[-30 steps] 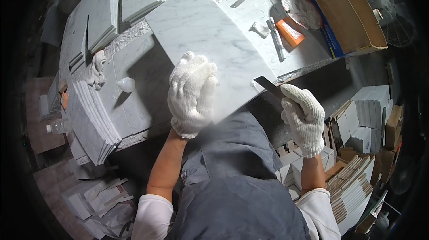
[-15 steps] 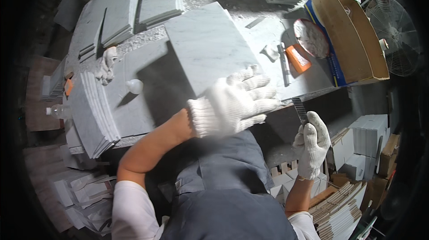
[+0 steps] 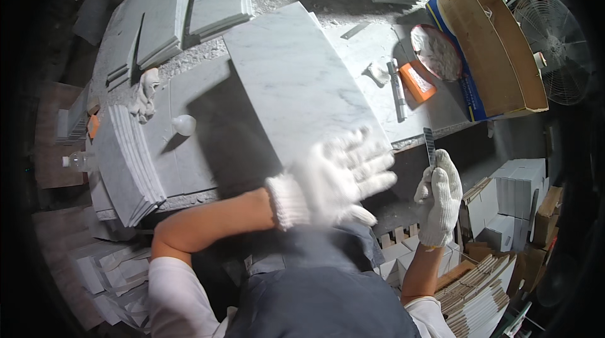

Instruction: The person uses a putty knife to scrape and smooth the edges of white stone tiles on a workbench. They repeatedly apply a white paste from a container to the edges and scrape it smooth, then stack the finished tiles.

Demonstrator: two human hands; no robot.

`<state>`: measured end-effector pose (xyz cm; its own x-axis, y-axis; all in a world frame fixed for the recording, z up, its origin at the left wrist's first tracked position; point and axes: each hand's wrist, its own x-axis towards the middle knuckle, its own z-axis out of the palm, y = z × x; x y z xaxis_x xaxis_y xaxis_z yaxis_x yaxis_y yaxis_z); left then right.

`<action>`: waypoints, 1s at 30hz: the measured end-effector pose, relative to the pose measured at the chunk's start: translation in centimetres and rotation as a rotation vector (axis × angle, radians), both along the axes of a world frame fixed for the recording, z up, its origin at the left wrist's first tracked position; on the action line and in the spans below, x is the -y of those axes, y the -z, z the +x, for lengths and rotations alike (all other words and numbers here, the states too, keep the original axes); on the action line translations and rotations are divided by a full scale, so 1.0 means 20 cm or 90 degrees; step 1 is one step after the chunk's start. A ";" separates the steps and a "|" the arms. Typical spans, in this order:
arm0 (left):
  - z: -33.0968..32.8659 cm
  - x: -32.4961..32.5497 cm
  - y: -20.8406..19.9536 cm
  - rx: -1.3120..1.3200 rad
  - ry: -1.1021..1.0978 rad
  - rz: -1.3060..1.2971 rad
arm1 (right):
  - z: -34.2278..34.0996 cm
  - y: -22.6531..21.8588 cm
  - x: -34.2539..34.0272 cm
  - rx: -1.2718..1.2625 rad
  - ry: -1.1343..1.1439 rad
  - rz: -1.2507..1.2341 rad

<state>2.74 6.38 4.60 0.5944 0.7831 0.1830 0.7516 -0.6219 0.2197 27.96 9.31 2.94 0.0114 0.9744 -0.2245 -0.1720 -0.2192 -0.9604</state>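
Observation:
My left hand (image 3: 337, 177), in a white knit glove, is spread with its fingers apart at the near edge of a large grey-veined white marble tile (image 3: 296, 73). It is slightly blurred; whether the palm presses on the tile I cannot tell. My right hand (image 3: 441, 196), gloved the same way, is closed on a short, flat, dark metal strip (image 3: 430, 147) that points upward, off the table's near right edge. The tile lies raised and slanted over the table, casting a dark shadow on its left.
Right of the tile lie a marker (image 3: 398, 91), an orange block (image 3: 417, 81) and a round dish of white powder (image 3: 436, 52). Behind them stands an open cardboard box (image 3: 498, 42). To the left are a white bulb-shaped thing (image 3: 184, 125), a crumpled glove (image 3: 147, 93) and stacked tiles (image 3: 129, 161).
My left hand has moved slightly right and toward me, over the tile's near edge. The metal strip in my right hand has turned more upright. The view has shifted a little.

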 end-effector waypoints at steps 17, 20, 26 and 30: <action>-0.27 -0.49 0.03 -0.266 -0.337 0.017 | -0.08 -0.03 -0.01 0.073 -0.023 0.040; -0.29 -0.46 0.07 0.034 -0.425 0.082 | -0.12 -0.03 -0.01 0.076 -0.008 0.053; 0.03 -0.25 0.08 -0.139 -0.205 0.025 | -0.16 -0.05 -0.01 0.112 0.046 0.104; -0.36 -0.49 0.03 -0.266 -0.491 0.335 | -0.18 -0.07 0.02 0.136 -0.025 0.124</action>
